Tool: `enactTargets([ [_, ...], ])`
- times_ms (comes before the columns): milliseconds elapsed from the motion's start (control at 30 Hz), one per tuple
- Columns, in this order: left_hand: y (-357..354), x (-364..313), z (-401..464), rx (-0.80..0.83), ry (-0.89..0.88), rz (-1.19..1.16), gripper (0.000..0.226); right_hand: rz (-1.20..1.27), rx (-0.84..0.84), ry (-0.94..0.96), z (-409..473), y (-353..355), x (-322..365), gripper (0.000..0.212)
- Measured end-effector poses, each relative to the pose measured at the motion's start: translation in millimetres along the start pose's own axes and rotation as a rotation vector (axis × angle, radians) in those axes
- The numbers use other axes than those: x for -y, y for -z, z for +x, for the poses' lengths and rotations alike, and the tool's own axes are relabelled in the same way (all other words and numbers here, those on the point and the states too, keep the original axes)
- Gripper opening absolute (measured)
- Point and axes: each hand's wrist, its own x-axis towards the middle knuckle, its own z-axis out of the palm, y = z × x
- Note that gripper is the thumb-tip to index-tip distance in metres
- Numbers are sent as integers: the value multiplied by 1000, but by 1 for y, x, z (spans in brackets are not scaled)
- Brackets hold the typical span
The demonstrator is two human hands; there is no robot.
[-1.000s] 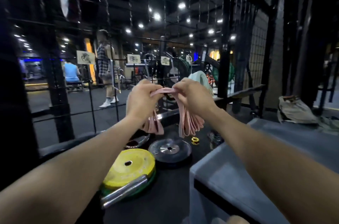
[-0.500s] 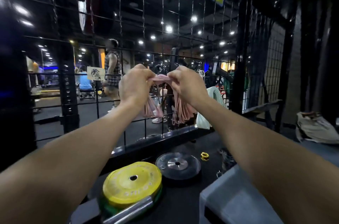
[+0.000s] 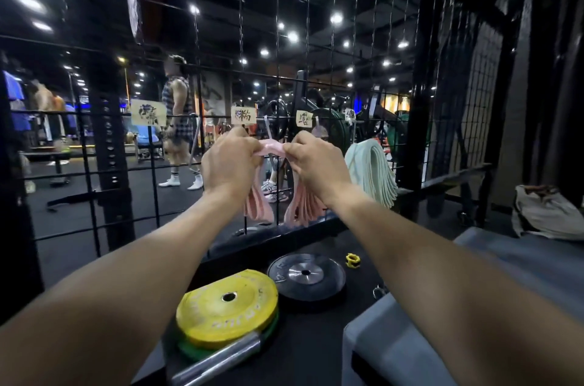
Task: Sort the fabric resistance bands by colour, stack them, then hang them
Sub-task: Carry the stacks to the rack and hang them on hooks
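A stack of pink fabric bands (image 3: 272, 148) is held up in front of the black wire grid (image 3: 240, 76). My left hand (image 3: 232, 161) grips its left side and my right hand (image 3: 316, 164) grips its right side. The bands' loose ends hang down below both wrists (image 3: 300, 208). A metal hook (image 3: 268, 129) on the grid sits just above the stretch of bands between my hands. To the right, a bunch of pale mint-green bands (image 3: 373, 171) hangs on the grid. Paper labels (image 3: 244, 115) are fixed to the grid above.
Below my arms lie a yellow weight plate (image 3: 227, 306) on a green one, a steel bar end (image 3: 218, 360), a black plate (image 3: 306, 273) and a small yellow clip (image 3: 353, 260). A grey padded bench (image 3: 521, 259) stands at right. A person (image 3: 178, 120) stands beyond the grid.
Both hands have raised the pink bands from over the plates up to the grid, just under the hook. The view has tilted up and the mint-green bunch now shows fully.
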Motion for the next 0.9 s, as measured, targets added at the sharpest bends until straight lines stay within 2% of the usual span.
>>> enactTargets([
  [200,1,-2,-4,-14,13,89,20,58,12,-33,-6,-3,4,21],
  [367,0,-6,-3,-6,103,95,17,221,24,-144,-2,0,6,21],
  [500,-7,-8,1,-37,100,175,16,230,27,-208,3,0,5,21],
  [600,-12,-11,-1,-38,58,232,18,261,52,-239,-1,-2,5,23],
  [767,-11,-11,-4,65,-26,292,13,314,92,-249,-8,0,1,24],
  [900,-14,-11,-4,58,-102,371,14,350,73,-242,-13,4,3,18],
])
